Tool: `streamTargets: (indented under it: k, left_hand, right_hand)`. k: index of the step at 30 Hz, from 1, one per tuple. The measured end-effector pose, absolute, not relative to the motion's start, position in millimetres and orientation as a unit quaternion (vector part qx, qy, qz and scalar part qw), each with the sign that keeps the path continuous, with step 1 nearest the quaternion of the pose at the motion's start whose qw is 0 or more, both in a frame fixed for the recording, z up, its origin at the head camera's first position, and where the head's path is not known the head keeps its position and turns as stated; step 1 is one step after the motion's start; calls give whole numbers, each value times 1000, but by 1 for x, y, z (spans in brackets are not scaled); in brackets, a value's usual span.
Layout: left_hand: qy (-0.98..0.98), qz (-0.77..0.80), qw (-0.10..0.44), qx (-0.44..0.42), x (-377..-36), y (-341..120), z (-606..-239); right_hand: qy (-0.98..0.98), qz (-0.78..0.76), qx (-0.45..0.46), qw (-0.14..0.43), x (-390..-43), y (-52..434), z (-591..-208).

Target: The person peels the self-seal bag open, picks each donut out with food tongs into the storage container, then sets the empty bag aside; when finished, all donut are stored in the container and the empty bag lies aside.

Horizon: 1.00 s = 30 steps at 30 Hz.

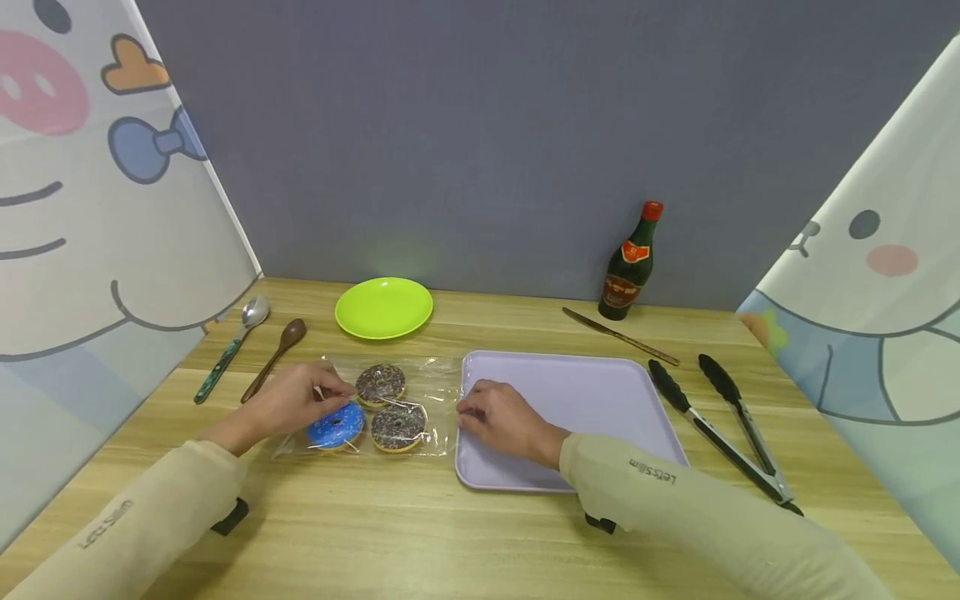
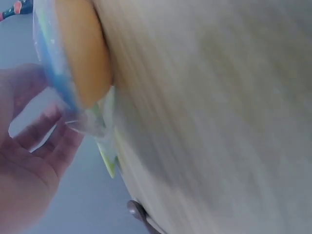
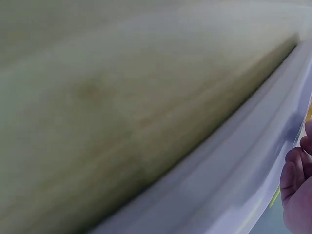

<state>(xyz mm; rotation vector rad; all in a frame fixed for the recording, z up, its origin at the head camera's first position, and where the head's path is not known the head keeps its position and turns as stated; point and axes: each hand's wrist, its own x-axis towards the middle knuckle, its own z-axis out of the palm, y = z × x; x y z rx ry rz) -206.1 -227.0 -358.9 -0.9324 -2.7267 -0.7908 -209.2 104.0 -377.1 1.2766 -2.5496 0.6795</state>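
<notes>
Clear plastic bag point(image 1: 420, 379) lies flat on the wooden table point(image 1: 390, 533), holding one blue-iced point(image 1: 336, 426) and two chocolate-sprinkled doughnuts. My left hand point(image 1: 288, 400) pinches its top film; my right hand point(image 1: 504, 419) pinches the edge beside the lilac tray point(image 1: 592, 392).

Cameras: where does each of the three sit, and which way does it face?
Head: above, looking forward and down at the wooden table, clear plastic bag of doughnuts, lilac plastic tray; both sleeved arms show, left hand, right hand.
Left wrist: low at the table edge, blurred; palm and fingers beside the blue-iced doughnut.
Right wrist: low, along the tray rim; only fingertips.
Shared: table in all three.
</notes>
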Motion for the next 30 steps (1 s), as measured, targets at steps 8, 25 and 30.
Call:
streamTargets:
  k: [8,25,30]
  left_hand:
    - [-917,-225,79,-319,-208,-217,-357]
    - [-904,-284,115,-298,-209,-215,-361]
    - [-898,-330,102,-274,-206,-219,-361]
  right_hand:
    - [-882,194,413,115,-217,99,-376]
    - [-883,175,423,107,-219,101,-377]
    - [-880,171,431,107,-218,101,-378]
